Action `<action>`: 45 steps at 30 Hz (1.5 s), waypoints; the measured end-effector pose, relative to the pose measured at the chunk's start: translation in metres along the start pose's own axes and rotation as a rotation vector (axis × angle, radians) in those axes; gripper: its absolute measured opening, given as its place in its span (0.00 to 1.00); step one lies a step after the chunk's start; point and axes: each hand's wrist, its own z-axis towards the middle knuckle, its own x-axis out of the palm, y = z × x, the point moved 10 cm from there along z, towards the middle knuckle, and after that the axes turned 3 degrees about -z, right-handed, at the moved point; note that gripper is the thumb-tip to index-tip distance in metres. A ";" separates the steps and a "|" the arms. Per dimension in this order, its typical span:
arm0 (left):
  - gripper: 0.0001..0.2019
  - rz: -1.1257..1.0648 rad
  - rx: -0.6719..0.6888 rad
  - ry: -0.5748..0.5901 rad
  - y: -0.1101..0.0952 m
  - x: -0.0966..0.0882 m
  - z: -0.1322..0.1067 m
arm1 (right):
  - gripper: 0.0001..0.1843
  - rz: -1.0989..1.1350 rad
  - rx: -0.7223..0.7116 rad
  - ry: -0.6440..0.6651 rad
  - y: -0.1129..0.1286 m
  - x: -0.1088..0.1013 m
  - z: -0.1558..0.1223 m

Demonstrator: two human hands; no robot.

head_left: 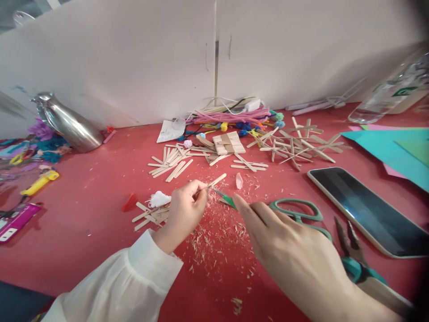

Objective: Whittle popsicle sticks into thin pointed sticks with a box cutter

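My left hand (187, 210) is closed, pinching a wooden craft stick (218, 180) that points up and to the right from the fingertips. In my right hand (284, 243) is a green-handled craft knife (229, 200), its blade close to the stick just past the left fingers. Whether the blade touches the wood I cannot tell. Thin wood shavings (221, 241) lie scattered on the red table (110, 286) below both hands. Beside my left wrist is a small pile of craft sticks (147, 217) with a white tuft (158, 199) at its edge.
Green-handled scissors (298, 208), pliers (351, 246) and a phone (368, 205) lie to the right. More loose sticks (301, 143), a banded stick bundle (229, 143) and pink pipe cleaners (231, 116) sit at the back. A metal jug (72, 123) stands back left, a clear bottle (385, 94) back right.
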 end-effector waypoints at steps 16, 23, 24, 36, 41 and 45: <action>0.10 -0.342 -0.114 0.003 0.004 -0.004 0.001 | 0.16 0.726 0.323 0.156 -0.042 0.032 -0.004; 0.11 -0.250 -0.061 -0.007 0.008 -0.004 -0.002 | 0.17 0.526 0.248 0.031 -0.038 0.015 -0.001; 0.12 -0.245 -0.063 -0.009 0.009 -0.004 -0.002 | 0.17 0.485 0.231 0.003 -0.037 0.011 0.000; 0.06 -0.399 -0.104 0.052 0.001 0.004 -0.001 | 0.19 0.198 0.066 -0.048 -0.012 -0.003 -0.002; 0.08 -0.322 -0.094 0.021 0.004 0.001 -0.001 | 0.20 0.247 0.048 -0.034 -0.008 -0.004 -0.002; 0.07 -0.254 -0.032 -0.013 0.002 -0.004 -0.001 | 0.20 0.360 0.069 -0.026 -0.010 0.000 -0.002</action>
